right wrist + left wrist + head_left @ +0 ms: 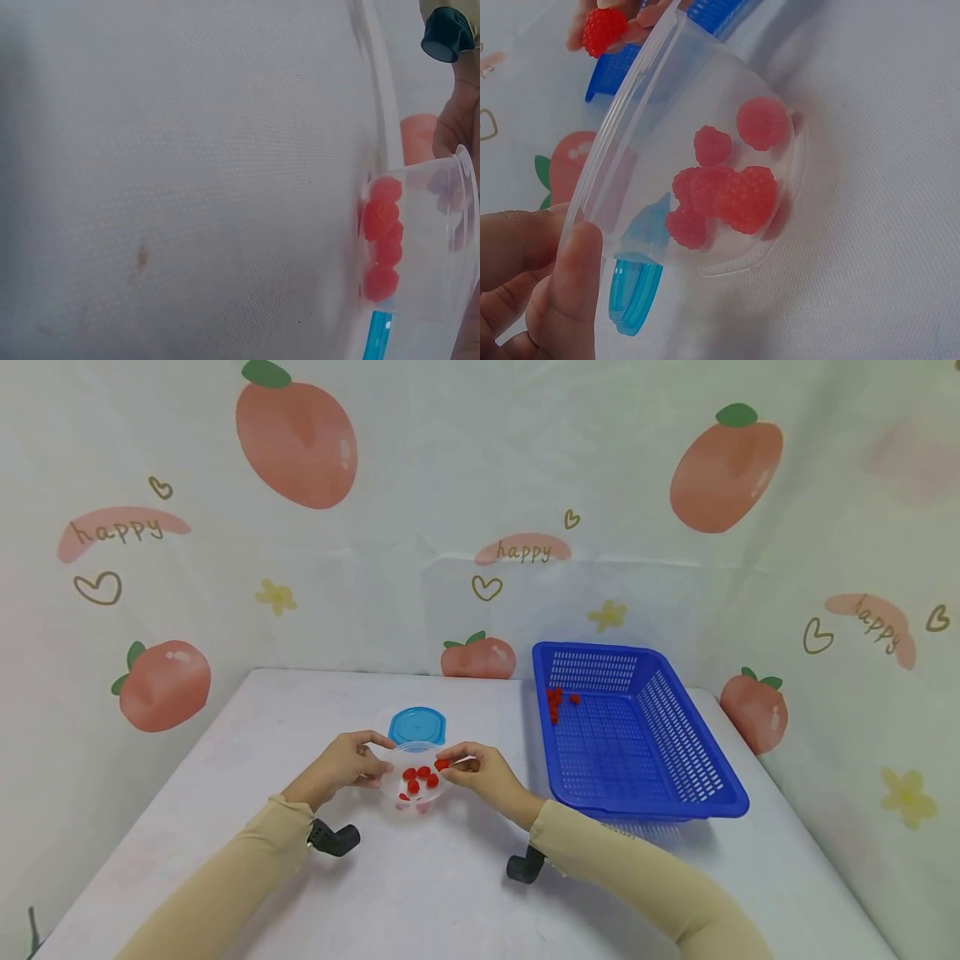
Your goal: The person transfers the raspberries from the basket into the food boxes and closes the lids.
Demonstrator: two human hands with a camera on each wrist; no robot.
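Observation:
A clear plastic tub (397,783) with several red raspberries (745,200) on its bottom stands on the white table. The left hand (347,767) pinches the tub's left rim between thumb and fingers, seen close in the left wrist view. At the tub's right rim, the right hand (487,778) holds one raspberry (604,32) between thumb and fingertips, above the rim. In the right wrist view the tub (427,247) shows from the side with raspberries low inside; the right hand's fingers are not clearly seen there.
Behind the tub lies a blue lid (417,727). To the right stands a large blue basket (637,806) with several raspberries (554,703) in its far left corner. A patterned cloth (405,468) hangs behind the table (420,893).

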